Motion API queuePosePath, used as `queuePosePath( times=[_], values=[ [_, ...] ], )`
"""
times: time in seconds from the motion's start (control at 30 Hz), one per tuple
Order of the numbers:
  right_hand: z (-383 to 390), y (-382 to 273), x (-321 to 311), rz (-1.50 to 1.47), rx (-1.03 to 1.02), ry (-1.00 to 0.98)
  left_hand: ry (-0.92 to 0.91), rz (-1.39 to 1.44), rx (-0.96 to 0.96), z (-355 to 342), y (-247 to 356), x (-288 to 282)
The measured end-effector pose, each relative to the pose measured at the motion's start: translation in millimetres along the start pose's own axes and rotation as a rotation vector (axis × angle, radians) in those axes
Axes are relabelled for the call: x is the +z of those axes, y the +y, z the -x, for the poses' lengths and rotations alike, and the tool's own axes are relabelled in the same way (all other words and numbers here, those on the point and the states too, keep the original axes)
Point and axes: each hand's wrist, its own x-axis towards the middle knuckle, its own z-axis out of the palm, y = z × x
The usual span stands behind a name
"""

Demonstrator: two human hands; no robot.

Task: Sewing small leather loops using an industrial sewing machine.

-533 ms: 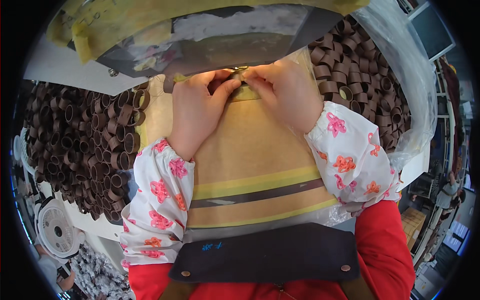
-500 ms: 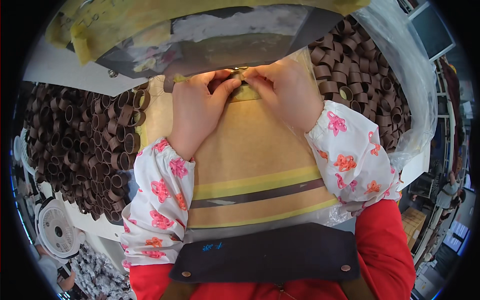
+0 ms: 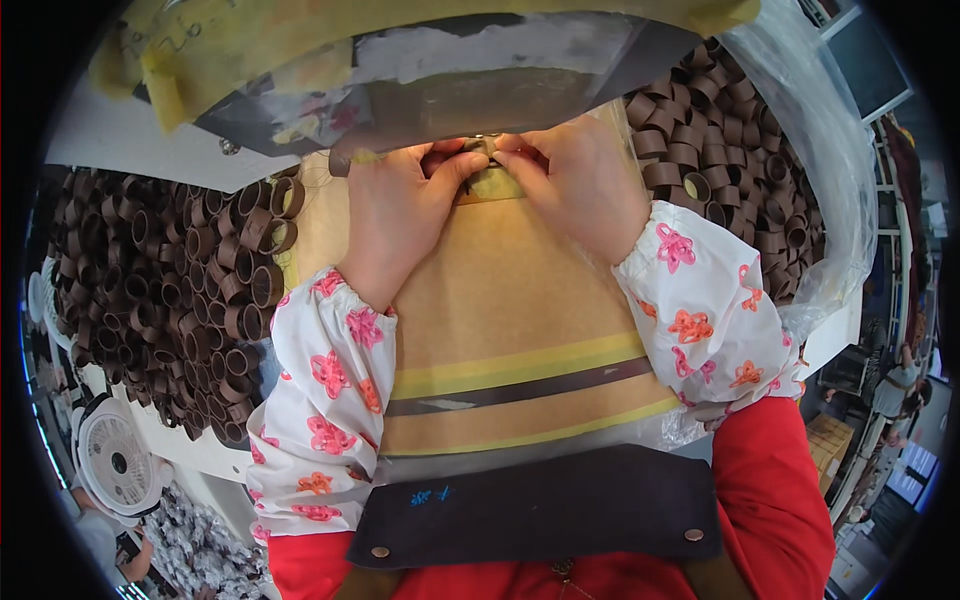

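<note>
Both hands are bare, no gloves or rings that I can see. Just behind the left hand (image 3: 400, 215) and the right hand (image 3: 585, 185) there are white oversleeves (image 3: 325, 400) with pink and orange flower prints, gathered with elastic at the wrists. Further back from the hands, red sleeves (image 3: 770, 490) poke out under them. Nearest the body there's a dark navy apron bib (image 3: 535, 510) with two metal snaps and small blue markings.
</note>
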Motion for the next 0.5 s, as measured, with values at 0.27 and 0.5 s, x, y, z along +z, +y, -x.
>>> queuePosePath(
  times=[0.27,0.5],
  values=[
    [-3.2,0.9,-2.3,0.23,-0.076,0.036,0.005,-0.025,0.041,-1.1,3.4,-1.4],
    [-6.7,-2.0,0.5,0.252,-0.079,-0.012,-0.005,0.009,-0.022,1.1,1.8,-4.0]
  ],
)
